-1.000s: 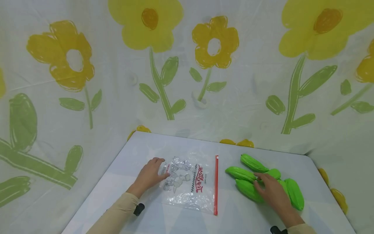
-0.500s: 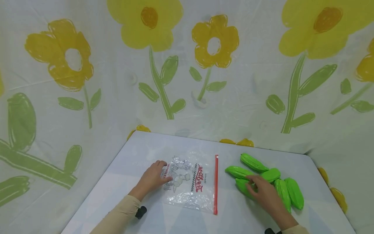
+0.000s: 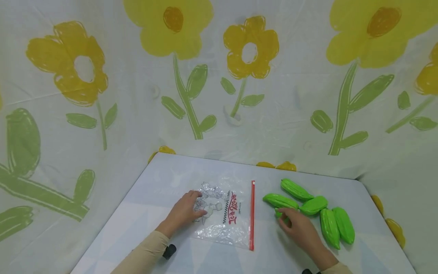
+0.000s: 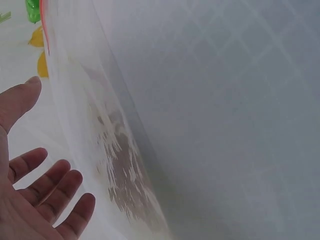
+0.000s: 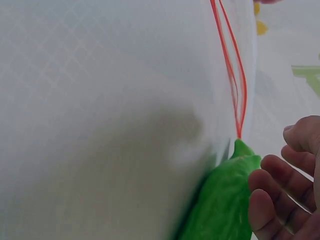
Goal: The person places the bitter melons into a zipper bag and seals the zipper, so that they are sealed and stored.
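A clear plastic zip bag (image 3: 220,232) with a red zipper edge and printed drawings lies flat on the table. My left hand (image 3: 183,212), fingers relaxed and spread, is at the bag's left edge and holds nothing; in the left wrist view the fingers (image 4: 60,197) stand beside the film. Several shiny green ridged gourd-like pieces (image 3: 314,205) lie to the right of the bag. My right hand (image 3: 300,228), loosely curved, hovers at the nearest left piece (image 5: 220,200) and hides most of it. Its fingertips are right beside that piece in the right wrist view.
The white table (image 3: 157,171) has a back edge close to a hanging white cloth (image 3: 280,125) printed with yellow flowers. The red zipper (image 3: 252,217) faces the green pieces. Two long pieces (image 3: 337,226) lie side by side at the far right.
My right hand has moved left across the green pieces, uncovering those at the middle and right. My left hand has shifted slightly right over the bag's left edge. The bag lies still.
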Action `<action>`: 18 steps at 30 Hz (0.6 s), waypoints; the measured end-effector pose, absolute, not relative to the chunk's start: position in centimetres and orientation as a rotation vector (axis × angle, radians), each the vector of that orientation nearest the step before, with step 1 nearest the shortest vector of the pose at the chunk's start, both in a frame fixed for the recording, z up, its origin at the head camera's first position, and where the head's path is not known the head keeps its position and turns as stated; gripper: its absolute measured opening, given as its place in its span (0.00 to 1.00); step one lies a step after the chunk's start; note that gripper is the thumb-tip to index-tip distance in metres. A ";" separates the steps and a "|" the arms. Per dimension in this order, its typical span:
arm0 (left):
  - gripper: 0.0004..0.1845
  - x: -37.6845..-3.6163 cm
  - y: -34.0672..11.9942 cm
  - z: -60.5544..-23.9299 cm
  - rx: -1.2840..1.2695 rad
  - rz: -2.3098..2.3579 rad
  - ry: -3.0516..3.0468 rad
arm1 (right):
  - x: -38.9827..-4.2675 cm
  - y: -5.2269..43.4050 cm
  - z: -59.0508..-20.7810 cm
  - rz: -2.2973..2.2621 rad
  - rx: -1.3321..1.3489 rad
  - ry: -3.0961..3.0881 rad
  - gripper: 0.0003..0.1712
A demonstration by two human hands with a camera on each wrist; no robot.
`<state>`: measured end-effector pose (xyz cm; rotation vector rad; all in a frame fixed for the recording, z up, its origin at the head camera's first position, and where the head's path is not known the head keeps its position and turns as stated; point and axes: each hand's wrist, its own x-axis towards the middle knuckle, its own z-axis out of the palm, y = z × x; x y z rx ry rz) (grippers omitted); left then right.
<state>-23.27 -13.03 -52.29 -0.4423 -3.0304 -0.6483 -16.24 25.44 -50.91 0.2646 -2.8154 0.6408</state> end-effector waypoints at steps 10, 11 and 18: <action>0.39 -23.0 -12.2 -52.7 -0.474 -0.718 -3.019 | -16.5 23.4 -51.7 0.701 0.188 -2.909 0.16; 0.39 -23.0 -12.1 -52.8 -0.484 -0.725 -3.015 | -16.6 23.2 -51.7 0.702 0.170 -2.936 0.17; 0.42 -22.7 -11.4 -52.9 -0.498 -0.744 -3.016 | -17.1 21.9 -52.5 0.736 0.156 -2.985 0.18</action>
